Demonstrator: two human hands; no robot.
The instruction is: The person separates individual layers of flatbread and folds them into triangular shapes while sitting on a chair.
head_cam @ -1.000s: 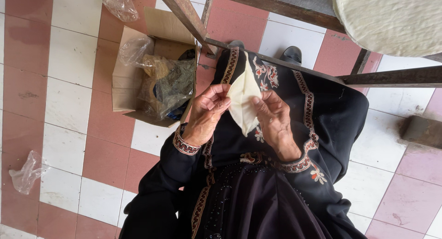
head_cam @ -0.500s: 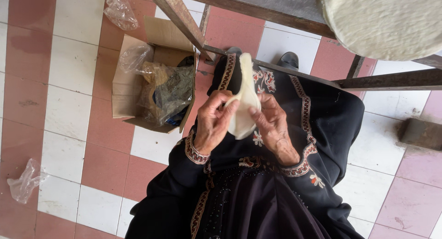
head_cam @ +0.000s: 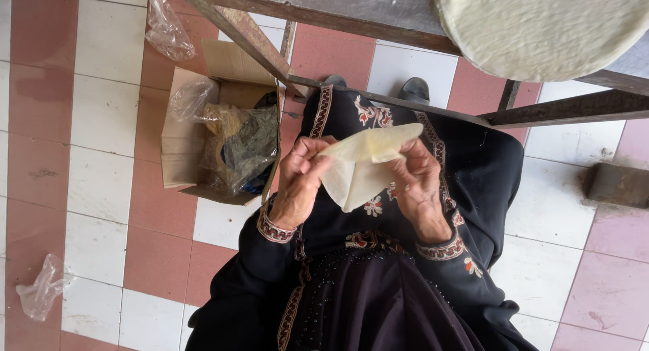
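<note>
The thin dough sheet [head_cam: 362,165] sits at the centre of the view, held up in the air over the person's dark embroidered lap, pale cream and folded into a rough cone or triangle with its point hanging toward 6 o'clock. The left hand [head_cam: 301,179] pinches the sheet's edge at 9 o'clock, fingers curled tight on it; the right hand [head_cam: 419,185] grips the opposite edge at 3 o'clock, thumb and fingers closed over the upper flap. Both hands are clamped on the sheet, close together but not touching each other.

As for progress, the sheet looks already folded over on itself, at least one fold made, with the top flap open toward 1 o'clock; I see no filling inside it, and whether the pocket is closed at the bottom I cannot tell. So the shaping seems partly done and the sealing or filling left.

At 1 o'clock, a large round flat dough disc [head_cam: 541,27] rests on the metal-framed counter [head_cam: 324,10]. At 9 to 10 o'clock an open cardboard box [head_cam: 189,131] stands on the pink-and-white tiled floor [head_cam: 94,189], stuffed with crumpled plastic bags [head_cam: 243,145]. Another clear bag [head_cam: 165,30] lies at 11 o'clock, one more scrap [head_cam: 44,287] at 8 o'clock
</note>
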